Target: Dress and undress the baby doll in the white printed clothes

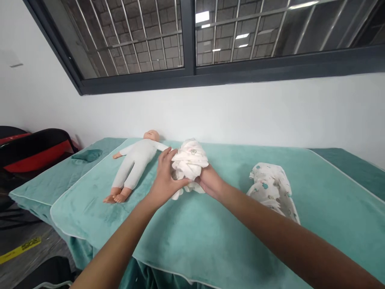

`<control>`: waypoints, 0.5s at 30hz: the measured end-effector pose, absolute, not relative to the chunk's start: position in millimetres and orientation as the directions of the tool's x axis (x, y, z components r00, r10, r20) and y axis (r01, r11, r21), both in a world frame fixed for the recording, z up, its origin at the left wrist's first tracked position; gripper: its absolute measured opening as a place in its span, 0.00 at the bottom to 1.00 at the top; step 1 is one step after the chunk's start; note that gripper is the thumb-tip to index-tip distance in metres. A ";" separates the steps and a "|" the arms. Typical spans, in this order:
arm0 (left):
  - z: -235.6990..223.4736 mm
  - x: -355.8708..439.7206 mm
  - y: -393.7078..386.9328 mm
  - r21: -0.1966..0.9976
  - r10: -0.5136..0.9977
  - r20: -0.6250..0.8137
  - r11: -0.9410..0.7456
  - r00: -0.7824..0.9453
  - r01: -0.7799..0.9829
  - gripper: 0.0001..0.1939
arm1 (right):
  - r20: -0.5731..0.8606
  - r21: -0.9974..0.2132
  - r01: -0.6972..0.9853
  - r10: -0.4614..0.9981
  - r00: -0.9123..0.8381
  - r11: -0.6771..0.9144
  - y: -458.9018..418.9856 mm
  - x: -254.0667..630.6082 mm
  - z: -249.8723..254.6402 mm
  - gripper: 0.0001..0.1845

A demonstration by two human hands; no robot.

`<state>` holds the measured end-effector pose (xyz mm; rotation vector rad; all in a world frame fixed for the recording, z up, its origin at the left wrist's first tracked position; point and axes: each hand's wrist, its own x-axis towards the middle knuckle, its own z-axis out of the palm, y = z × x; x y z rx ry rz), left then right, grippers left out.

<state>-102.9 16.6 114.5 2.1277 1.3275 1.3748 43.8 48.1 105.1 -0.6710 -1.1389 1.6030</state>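
Observation:
Between my two hands is a bunched white cloth [190,158] with a small print, possibly a baby garment; its folds hide its exact shape. My left hand [165,176] grips its left side, thumb across the lower front. On the opposite side my right hand [210,180] holds the cloth, its fingers partly hidden behind it. To the left lies a baby doll [138,154] in white clothing, on its back with bare feet toward me. A folded white cloth with teal and grey prints [270,186] rests to the right, partly behind my right forearm.
A teal padded sheet [186,245] covers the bed, which stands against a white wall [228,112]. Above is a dark-framed window [189,40] with metal bars outside. Black and red chairs [39,152] stand at the left, and yellow tape [21,249] marks the floor.

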 end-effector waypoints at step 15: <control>33.2 -102.1 -40.5 1.000 0.948 0.012 -0.013 -0.318 -0.002 0.30 | -0.183 -0.903 -0.279 0.881 -0.437 -0.326 90.0 153.8 3.9 0.18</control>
